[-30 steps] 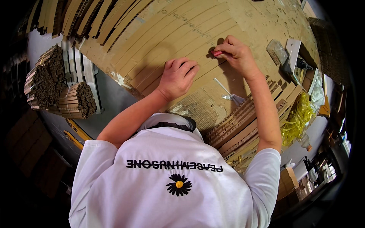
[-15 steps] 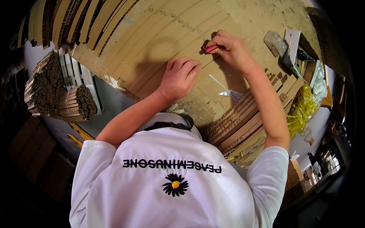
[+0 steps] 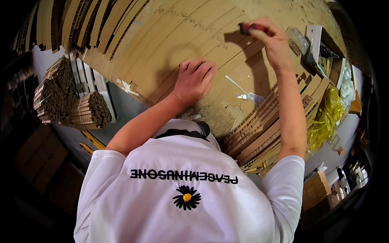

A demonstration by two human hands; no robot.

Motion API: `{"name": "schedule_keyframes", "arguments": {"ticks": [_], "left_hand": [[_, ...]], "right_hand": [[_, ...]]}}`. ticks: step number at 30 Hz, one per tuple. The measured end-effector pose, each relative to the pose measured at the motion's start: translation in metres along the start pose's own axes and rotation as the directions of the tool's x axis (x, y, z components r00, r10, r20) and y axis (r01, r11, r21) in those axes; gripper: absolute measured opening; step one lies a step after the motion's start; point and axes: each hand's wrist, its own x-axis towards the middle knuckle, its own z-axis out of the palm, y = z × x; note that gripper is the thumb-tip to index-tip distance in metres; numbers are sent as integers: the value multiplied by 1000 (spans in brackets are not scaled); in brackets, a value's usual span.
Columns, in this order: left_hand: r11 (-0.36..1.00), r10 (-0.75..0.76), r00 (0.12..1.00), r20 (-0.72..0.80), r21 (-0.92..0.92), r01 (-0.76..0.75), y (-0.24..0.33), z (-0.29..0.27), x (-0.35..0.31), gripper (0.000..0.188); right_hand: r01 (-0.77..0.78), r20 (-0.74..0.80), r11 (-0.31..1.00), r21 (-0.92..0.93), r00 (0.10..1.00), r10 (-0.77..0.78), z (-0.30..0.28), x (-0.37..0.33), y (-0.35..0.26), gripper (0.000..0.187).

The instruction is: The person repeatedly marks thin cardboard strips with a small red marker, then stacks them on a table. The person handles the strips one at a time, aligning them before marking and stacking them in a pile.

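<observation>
We're grasping a red tool in our right hand, thumb and fingers clenched around it, its dark end pointing left. It's showing slightly blurred and hanging above the far part of the flat strips, with its shadow falling apart from it.

We're resting our left hand, back up, on the nearer strips, fingers bent; we're not able to tell if they're grasping anything.

We're also seeing a strip stack just beside our right forearm, yellow plastic to its right, and tied bundles at far left.
</observation>
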Motion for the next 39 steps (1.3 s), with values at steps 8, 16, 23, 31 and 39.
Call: {"name": "schedule_keyframes", "arguments": {"ticks": [8,16,23,31,39], "left_hand": [[999,-32,999,36,-22,33,-1,-1,-1,38],[998,-53,997,47,-29,55,0,-3,0,38],[997,-60,996,66,-41,63,0,-3,0,39],[998,-37,998,46,-41,39,3,-6,0,36],[991,57,988,145,-131,-38,24,2,-3,37]], "right_hand": [[167,288,893,-419,956,-44,11,-22,15,16],[276,373,849,-452,922,-101,15,-21,12,17],[328,389,807,-491,912,-134,19,-20,12,19],[380,405,684,-623,905,-133,17,-20,12,16],[358,406,684,-635,908,-98,18,-21,13,20]]}}
